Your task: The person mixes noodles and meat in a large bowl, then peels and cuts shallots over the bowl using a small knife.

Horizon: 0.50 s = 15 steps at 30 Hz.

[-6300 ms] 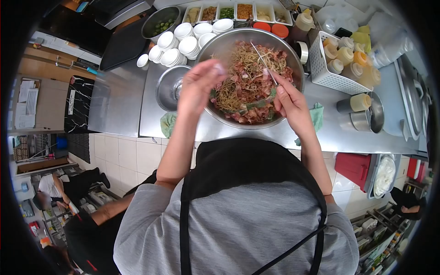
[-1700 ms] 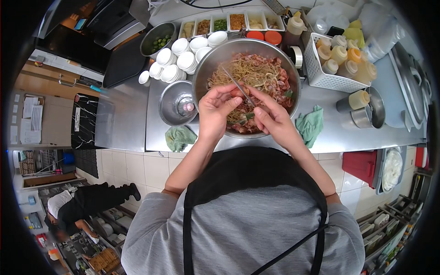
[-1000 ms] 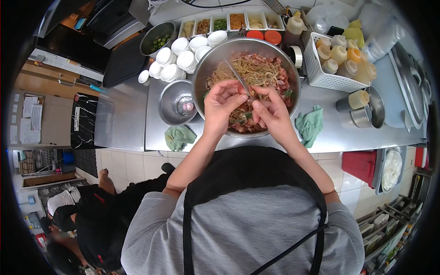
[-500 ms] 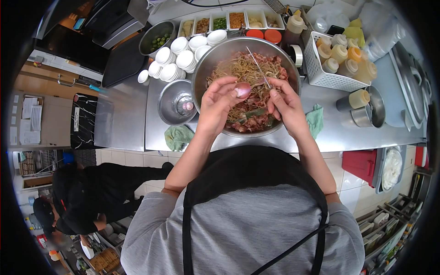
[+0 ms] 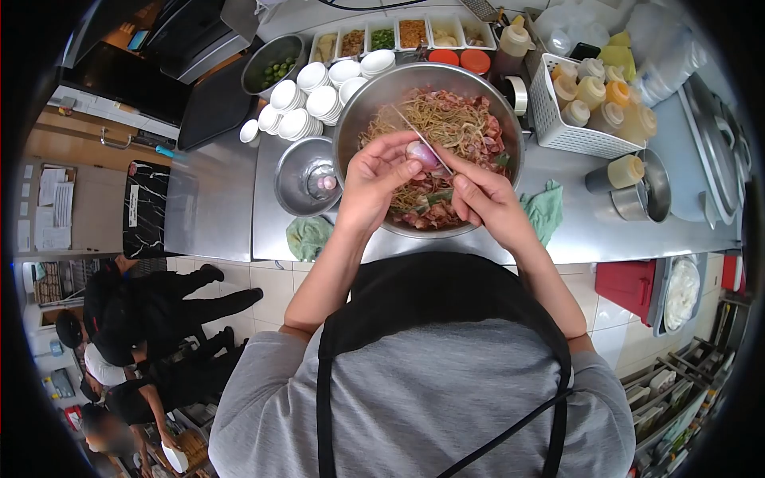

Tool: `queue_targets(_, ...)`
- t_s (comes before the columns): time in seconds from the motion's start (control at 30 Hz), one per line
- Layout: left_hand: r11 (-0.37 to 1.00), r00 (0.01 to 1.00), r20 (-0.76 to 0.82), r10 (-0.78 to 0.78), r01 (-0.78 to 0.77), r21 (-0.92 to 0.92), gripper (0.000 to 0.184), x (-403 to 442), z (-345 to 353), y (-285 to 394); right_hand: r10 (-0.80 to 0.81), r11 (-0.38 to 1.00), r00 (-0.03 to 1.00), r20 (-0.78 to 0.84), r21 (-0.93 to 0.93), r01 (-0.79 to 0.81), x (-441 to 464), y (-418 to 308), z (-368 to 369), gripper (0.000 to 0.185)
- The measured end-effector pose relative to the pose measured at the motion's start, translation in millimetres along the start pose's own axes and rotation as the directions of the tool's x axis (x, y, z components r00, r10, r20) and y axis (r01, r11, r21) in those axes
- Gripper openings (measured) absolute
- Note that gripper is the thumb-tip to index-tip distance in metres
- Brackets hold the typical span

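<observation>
My left hand [image 5: 371, 182] pinches a purple shallot [image 5: 421, 154] between thumb and fingertips. A thin-bladed knife [image 5: 410, 124] is gripped in my right hand [image 5: 496, 201], its blade lying against the shallot and pointing away to the upper left. Both hands hover over a large steel bowl [image 5: 344, 119] that holds brownish shreds [image 5: 434, 113], reddish meat-like pieces [image 5: 490, 127] and some green bits. To the left, a smaller steel bowl [image 5: 296, 182] contains a few peeled pale-pink shallots [image 5: 326, 182].
Stacked white cups [image 5: 323, 103] and a bowl of green limes [image 5: 275, 72] stand behind left. White ingredient tubs [image 5: 381, 40] line the back. A white basket [image 5: 586, 142] of squeeze bottles is at right. Green cloths [image 5: 548, 209] flank the bowl. Co-workers [image 5: 131, 319] stand left.
The knife has swung left from beside the shallot onto it, as my right hand shifted slightly. The shallot shows a paler purple side. At lower left, the co-workers' positions differ and more of them show.
</observation>
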State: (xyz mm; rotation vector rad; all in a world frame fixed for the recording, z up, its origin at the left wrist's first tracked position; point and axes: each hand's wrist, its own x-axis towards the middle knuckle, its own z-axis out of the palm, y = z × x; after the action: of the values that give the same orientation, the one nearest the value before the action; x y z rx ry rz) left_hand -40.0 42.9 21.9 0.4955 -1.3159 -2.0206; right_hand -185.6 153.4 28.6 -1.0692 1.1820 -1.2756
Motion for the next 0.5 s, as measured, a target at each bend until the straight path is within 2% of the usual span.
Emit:
queue_targets(0.2, 1.000, 0.999, 0.036, 0.006, -0.007, 0.028, 0.025, 0, -3, -2, 0.055, 0.994, 0.996, -0.069, 0.098, -0.048, 2, 6, -5, 0.035)
queue_targets(0.27, 0.999, 0.999, -0.022, -0.026, 0.026, -0.035, 0.024, 0, 0, -1, 0.064, 0.991, 0.994, -0.088, 0.123, -0.053, 2, 6, -2, 0.035)
queue_targets(0.33, 0.999, 0.999, -0.029, -0.015, 0.014, -0.033, 0.024, 0, 0, -2, -0.027, 0.998, 0.992, -0.126, 0.055, 0.035, -1, 3, 5, 0.038)
queue_targets(0.43, 0.999, 0.999, -0.033, 0.002, -0.003, -0.037, 0.023, 1, -1, -4, -0.051, 0.998, 0.998, -0.030, -0.041, 0.049, -1, -1, 6, 0.038)
queue_targets(0.5, 0.999, 1.000, -0.030, 0.006, -0.008, -0.044, 0.023, 1, -1, -4, -0.050, 0.998, 0.998, -0.046, -0.048, 0.047, -1, 5, 4, 0.038)
